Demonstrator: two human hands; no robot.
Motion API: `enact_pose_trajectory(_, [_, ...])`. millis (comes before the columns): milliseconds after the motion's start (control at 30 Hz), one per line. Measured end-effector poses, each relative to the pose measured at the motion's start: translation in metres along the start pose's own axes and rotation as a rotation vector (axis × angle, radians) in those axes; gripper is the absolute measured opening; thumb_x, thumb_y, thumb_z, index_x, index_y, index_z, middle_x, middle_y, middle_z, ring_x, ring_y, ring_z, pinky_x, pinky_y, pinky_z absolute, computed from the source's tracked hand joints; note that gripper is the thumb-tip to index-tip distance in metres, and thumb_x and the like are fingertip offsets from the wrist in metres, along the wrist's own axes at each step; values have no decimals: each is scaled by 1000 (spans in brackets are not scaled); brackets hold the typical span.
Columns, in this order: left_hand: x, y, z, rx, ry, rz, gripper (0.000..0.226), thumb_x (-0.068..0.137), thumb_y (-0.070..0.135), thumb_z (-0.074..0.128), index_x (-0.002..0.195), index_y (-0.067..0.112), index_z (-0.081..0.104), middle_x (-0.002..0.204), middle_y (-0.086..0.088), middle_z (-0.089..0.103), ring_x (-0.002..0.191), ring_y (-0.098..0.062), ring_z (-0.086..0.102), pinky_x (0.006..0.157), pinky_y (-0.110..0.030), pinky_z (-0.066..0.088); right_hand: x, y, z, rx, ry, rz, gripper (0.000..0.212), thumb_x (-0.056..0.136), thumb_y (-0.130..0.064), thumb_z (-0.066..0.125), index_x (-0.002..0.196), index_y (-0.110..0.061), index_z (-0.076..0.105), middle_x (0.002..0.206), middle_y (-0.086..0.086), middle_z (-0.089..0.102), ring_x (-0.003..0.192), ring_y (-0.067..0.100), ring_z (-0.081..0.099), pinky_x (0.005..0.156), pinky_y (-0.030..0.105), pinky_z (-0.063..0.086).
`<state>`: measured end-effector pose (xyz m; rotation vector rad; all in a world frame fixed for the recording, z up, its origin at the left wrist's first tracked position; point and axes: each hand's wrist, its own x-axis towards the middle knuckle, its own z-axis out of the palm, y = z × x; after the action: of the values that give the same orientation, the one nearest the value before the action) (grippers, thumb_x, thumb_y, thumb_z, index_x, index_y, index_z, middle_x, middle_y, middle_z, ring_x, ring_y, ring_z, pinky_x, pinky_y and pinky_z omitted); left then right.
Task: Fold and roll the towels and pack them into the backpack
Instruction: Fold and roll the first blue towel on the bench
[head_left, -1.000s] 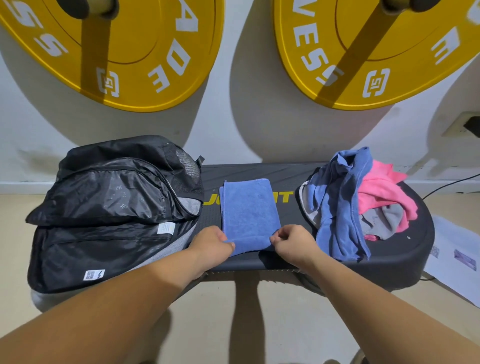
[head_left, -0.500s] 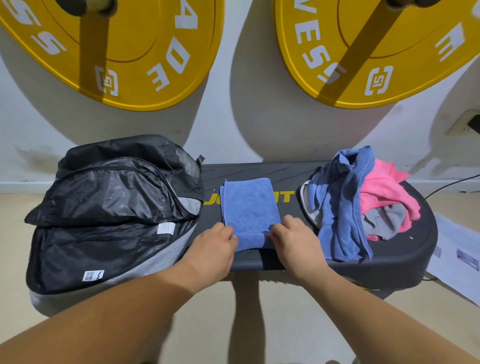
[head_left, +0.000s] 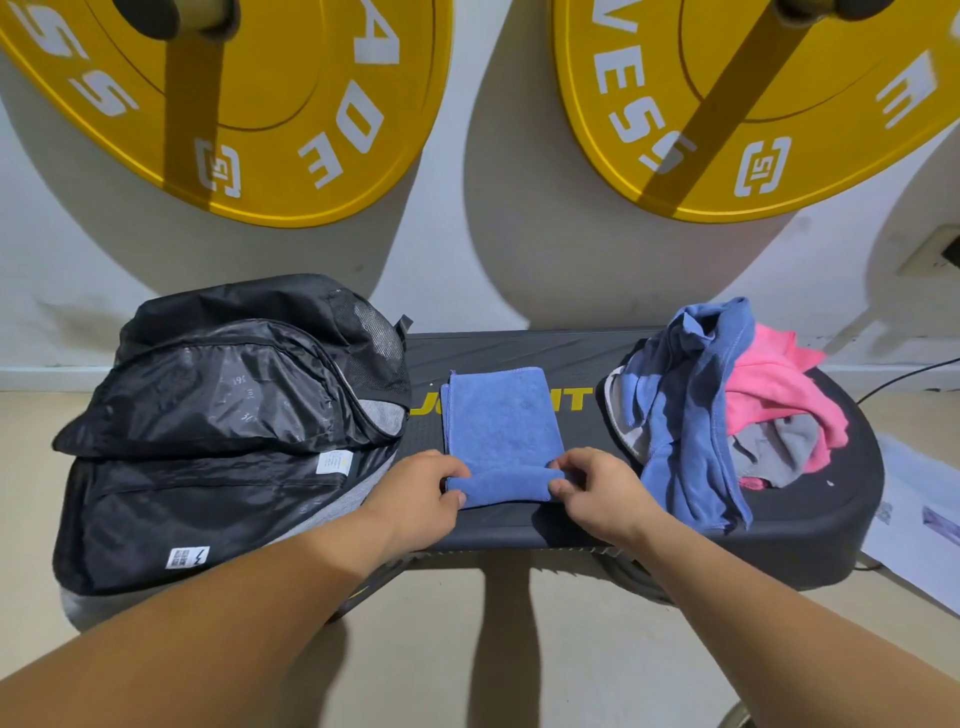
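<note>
Blue towel (head_left: 501, 415) lies folded on the table (head_left: 519, 348), its near end between the two hands. A second ago that end lay flat; now it is turned over into a short roll (one turn, perhaps two, since the cloth hides the count). Left hand (head_left: 415, 493) and right hand (head_left: 597, 493) each pinch one end of the roll. Rolling has begun; the backpack (head_left: 218, 415) lies just outside the left hand, and the unfolded pile (head_left: 717, 405) lies outside the right.
</note>
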<state>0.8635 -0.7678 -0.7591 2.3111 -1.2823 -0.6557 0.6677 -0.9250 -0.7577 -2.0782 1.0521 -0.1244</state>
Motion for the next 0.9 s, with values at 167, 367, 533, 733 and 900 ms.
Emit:
enact_pose_trajectory(167, [2,4,-5,-359,-125,-287,10,85,13,69,94,19,71,78,-3,65,65,-13,50,59,-21,40,-1,-2,2,193,-15,102,9,93,-25,65,88,-18,68,83,-3,70,80,15,62,74,28,49])
enact_pose_trajectory(367, [2,-1,-6,115,141,145,12,82,12,67,86,21,60,82,4,56,78,-20,52,67,-32,48,5,-3,7,37,164,66,19,92,-39,65,84,-24,58,83,-7,63,79,16,60,73,35,52])
enact_pose_trajectory(533, [-12,2,5,528,106,523,3,79,18,56,81,18,58,90,0,51,84,-23,49,63,-38,51,-3,0,19,-404,297,-265,26,100,-42,52,97,-19,64,91,0,51,85,26,57,63,36,47])
enact_pose_trajectory(733, [-8,7,0,434,19,308,26,93,24,61,118,20,56,115,4,53,108,-21,46,89,-41,50,-11,15,15,-423,137,-288,41,92,-51,62,124,-25,57,108,-3,48,104,21,53,79,37,51])
enact_pose_trajectory(900, [-3,10,-7,137,6,84,25,87,21,67,113,24,67,104,9,63,97,-16,58,80,-24,43,-3,-3,8,-202,74,-125,34,93,-45,63,117,-21,60,107,-8,45,100,17,56,84,32,47])
